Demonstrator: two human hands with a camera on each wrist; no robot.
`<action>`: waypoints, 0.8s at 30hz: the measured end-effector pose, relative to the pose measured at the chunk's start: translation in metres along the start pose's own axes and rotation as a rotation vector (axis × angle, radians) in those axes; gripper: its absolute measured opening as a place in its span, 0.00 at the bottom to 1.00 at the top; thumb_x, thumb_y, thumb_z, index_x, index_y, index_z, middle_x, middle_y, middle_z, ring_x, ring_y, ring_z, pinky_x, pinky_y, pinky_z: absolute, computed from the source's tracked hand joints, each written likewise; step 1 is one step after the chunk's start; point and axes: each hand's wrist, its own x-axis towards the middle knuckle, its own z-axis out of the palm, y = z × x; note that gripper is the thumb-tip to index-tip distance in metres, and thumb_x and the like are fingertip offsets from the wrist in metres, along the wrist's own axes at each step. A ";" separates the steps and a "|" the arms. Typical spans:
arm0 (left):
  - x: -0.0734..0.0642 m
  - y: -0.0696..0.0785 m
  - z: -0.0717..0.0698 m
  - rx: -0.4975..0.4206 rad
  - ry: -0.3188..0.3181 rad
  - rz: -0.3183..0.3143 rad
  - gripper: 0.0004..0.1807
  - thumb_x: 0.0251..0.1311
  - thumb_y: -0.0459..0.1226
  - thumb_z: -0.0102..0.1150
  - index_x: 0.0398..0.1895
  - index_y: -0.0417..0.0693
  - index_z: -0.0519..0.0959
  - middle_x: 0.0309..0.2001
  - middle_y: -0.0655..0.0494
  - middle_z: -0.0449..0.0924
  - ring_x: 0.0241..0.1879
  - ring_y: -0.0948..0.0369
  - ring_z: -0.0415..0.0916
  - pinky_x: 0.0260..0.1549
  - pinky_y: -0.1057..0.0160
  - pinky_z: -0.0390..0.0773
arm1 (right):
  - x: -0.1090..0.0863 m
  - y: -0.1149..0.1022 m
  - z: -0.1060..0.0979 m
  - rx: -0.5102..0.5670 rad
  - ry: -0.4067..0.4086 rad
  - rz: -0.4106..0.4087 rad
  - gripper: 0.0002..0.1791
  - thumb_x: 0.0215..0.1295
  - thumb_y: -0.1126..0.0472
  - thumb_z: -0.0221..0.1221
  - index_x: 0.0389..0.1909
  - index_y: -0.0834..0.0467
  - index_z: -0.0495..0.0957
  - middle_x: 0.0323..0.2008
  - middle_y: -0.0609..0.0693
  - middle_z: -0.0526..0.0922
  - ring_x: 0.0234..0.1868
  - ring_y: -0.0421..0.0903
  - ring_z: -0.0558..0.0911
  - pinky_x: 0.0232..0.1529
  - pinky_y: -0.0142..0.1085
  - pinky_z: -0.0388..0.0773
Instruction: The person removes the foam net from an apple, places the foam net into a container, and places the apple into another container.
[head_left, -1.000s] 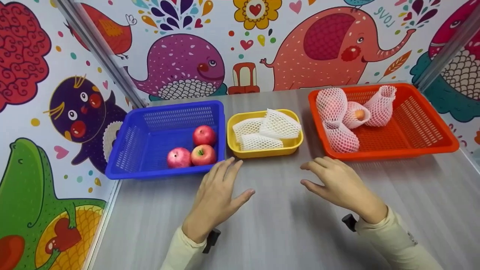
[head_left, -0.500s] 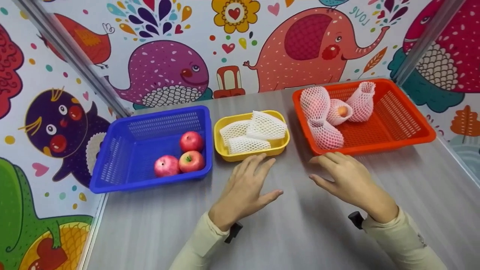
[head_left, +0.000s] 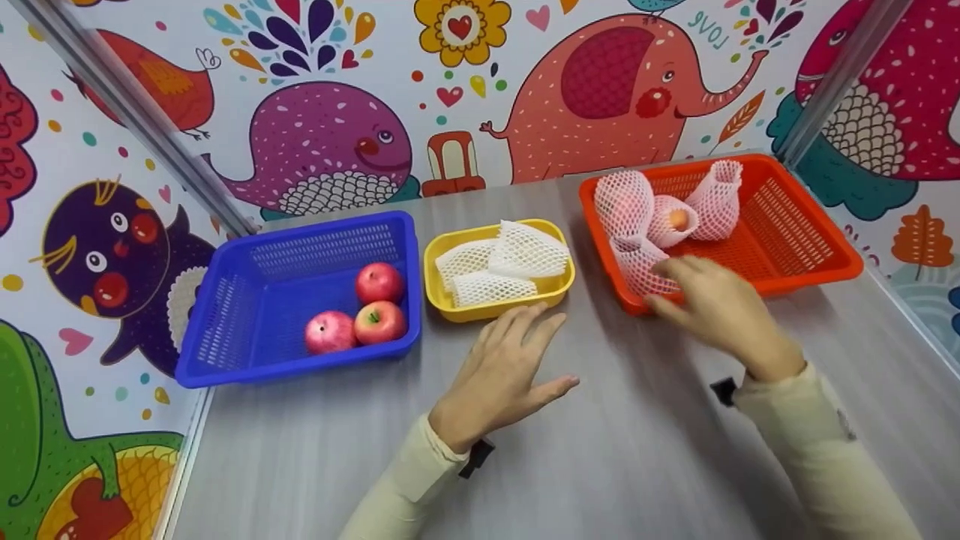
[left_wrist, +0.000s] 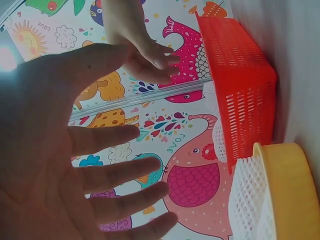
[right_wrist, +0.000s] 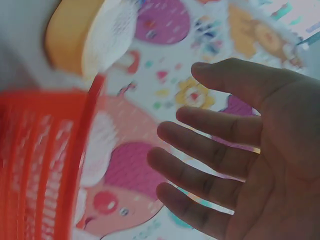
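Observation:
My right hand (head_left: pixel 720 311) hovers over the near left rim of the red basket (head_left: pixel 844 266), fingers loosely bent with nothing in them. Its fingertips overlap a fruit in a pink foam net (head_left: pixel 639 268) in the head view. Several net-wrapped fruits lie in that basket; one net (head_left: pixel 679 221) shows orange-red fruit through its mouth. Just in front of the yellow tray (head_left: pixel 499 310), my left hand (head_left: pixel 495 375) is held with fingers spread, also holding nothing. White foam nets (head_left: pixel 525 251) lie flat in the tray. The right wrist view shows the right palm (right_wrist: pixel 285 150) beside the basket wall.
A blue basket (head_left: pixel 277 307) stands at the left with three red apples (head_left: pixel 380 322) in its right side. The baskets and tray sit in a row on a grey table (head_left: pixel 300 450). Cartoon-printed walls (head_left: pixel 600 90) close off the back and sides.
My right hand has moved forward over the red basket's near rim. The left hand has shifted right from the blue basket to the yellow tray. The head view has swung right.

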 end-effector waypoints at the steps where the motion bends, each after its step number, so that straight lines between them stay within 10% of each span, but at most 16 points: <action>1: 0.000 0.000 0.000 -0.005 -0.004 -0.001 0.40 0.60 0.62 0.61 0.69 0.49 0.71 0.67 0.50 0.69 0.66 0.53 0.65 0.60 0.48 0.71 | 0.008 0.007 0.000 0.003 -0.046 0.046 0.28 0.61 0.53 0.69 0.57 0.65 0.76 0.51 0.65 0.80 0.49 0.63 0.79 0.49 0.61 0.75; 6: -0.003 -0.002 0.001 -0.009 -0.032 -0.026 0.40 0.61 0.63 0.59 0.70 0.51 0.71 0.68 0.50 0.68 0.66 0.53 0.64 0.61 0.48 0.70 | 0.048 0.036 0.014 0.038 -0.316 0.248 0.47 0.59 0.44 0.70 0.71 0.66 0.62 0.64 0.71 0.68 0.60 0.68 0.70 0.59 0.66 0.66; 12: -0.008 -0.005 0.003 -0.011 -0.026 -0.034 0.39 0.62 0.63 0.59 0.69 0.50 0.71 0.67 0.49 0.69 0.65 0.52 0.65 0.60 0.47 0.71 | 0.075 0.057 0.040 0.089 -0.499 0.362 0.57 0.53 0.39 0.72 0.70 0.71 0.55 0.58 0.70 0.69 0.52 0.65 0.71 0.60 0.65 0.66; 24: -0.018 -0.013 0.002 -0.004 -0.021 -0.068 0.39 0.62 0.63 0.59 0.68 0.50 0.71 0.68 0.48 0.69 0.66 0.51 0.66 0.60 0.45 0.71 | 0.081 0.068 0.048 0.153 -0.510 0.443 0.63 0.50 0.37 0.73 0.73 0.68 0.49 0.60 0.71 0.65 0.55 0.69 0.67 0.61 0.68 0.61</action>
